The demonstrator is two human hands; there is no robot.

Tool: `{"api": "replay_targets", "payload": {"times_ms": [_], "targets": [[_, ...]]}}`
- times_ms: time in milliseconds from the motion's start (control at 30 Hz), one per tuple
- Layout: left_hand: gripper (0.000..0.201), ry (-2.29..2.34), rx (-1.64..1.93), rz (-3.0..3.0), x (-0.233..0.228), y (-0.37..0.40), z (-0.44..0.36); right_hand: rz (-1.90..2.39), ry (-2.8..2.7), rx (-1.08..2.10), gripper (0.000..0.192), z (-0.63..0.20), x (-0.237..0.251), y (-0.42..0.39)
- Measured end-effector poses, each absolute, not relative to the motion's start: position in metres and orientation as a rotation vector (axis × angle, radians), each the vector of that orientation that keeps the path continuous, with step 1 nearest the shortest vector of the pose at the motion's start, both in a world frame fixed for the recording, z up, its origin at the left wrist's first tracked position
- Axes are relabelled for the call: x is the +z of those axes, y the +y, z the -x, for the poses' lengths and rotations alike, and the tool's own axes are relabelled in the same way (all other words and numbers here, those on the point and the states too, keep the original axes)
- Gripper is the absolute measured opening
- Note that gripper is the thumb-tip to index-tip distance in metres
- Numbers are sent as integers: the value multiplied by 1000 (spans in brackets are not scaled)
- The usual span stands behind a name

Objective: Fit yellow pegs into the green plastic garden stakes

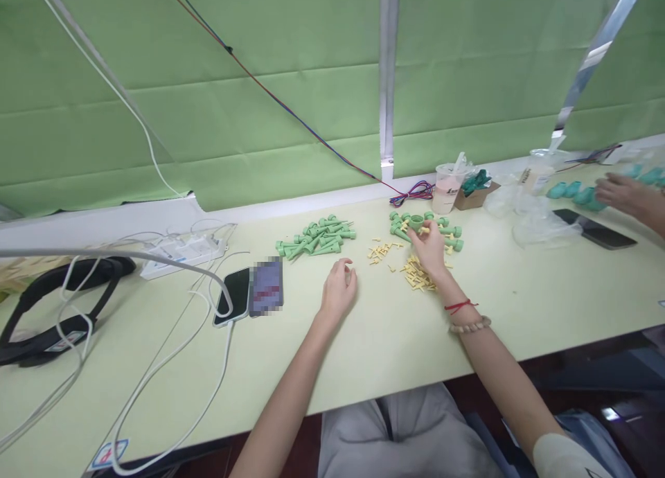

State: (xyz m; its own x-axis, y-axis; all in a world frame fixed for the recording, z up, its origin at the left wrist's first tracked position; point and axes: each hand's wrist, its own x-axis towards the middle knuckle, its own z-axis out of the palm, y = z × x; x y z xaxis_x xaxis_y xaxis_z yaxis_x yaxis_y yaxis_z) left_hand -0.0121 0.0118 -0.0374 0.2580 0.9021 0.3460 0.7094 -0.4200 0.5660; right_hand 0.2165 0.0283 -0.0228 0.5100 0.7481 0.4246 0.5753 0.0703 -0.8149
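Note:
My right hand (430, 248) reaches into a pile of short green plastic caps (451, 233) and its fingers close around one green cap (416, 222). Small yellow pegs (415, 273) lie scattered just below that hand, with more yellow pegs (380, 251) to the left. My left hand (339, 288) rests on the pale green table (384, 339), fingers loosely curled, and I cannot tell whether it holds anything. A heap of longer green cone-shaped parts (318, 238) lies beyond the left hand.
Two phones (252, 292) lie at left with white charging cables (171, 367) and a power strip (181, 251). A black strap (46, 312) lies far left. A plastic drink cup (447, 187), a cardboard box (474, 195) and plastic bags stand behind. Another person's hand (626, 194) works at far right near a dark phone (597, 230).

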Motion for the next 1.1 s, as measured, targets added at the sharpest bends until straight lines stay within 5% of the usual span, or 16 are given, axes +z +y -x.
{"api": "replay_targets", "payload": {"times_ms": [333,533,900,1100], "targets": [[33,1757,912,-2287,-50,31,29,2183,-1216,53,20,-254,-39,21],[41,1832,778,-2332,-61,43,39,2338,-1197,39,27,-261,-41,21],[48,1903,685,-2401,-66,46,35,2247,-1151,-94,43,-251,-37,20],[53,1943,727,-2398,-59,69,21,1867,-1385,-1,34,-225,-38,24]]}}
